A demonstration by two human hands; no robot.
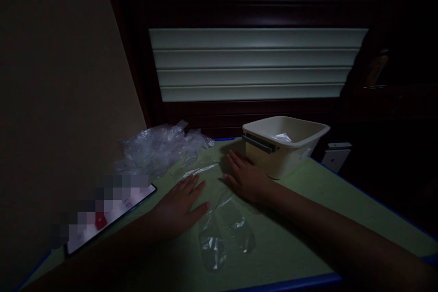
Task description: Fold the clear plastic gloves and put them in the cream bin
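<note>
A clear plastic bag [236, 226] lies spread on the green tabletop, its two handle-like strips pointing toward me. My left hand [183, 203] rests flat on the bag's left side, fingers stretched out and thumb apart. On the other side my right hand [246, 178] lies palm down with its fingers extended, close to the cream plastic bin [273, 157]. Neither hand grasps anything. Some of the bag's upper part is hard to make out in the dim light.
A heap of crumpled clear plastic bags [157, 148] sits at the back left. A lit phone [112, 219] lies at the left edge. Inside the bin is a bit of clear plastic [283, 137]. A white box [337, 157] stands beyond the table [294, 237]. Behind is a slatted panel [256, 64].
</note>
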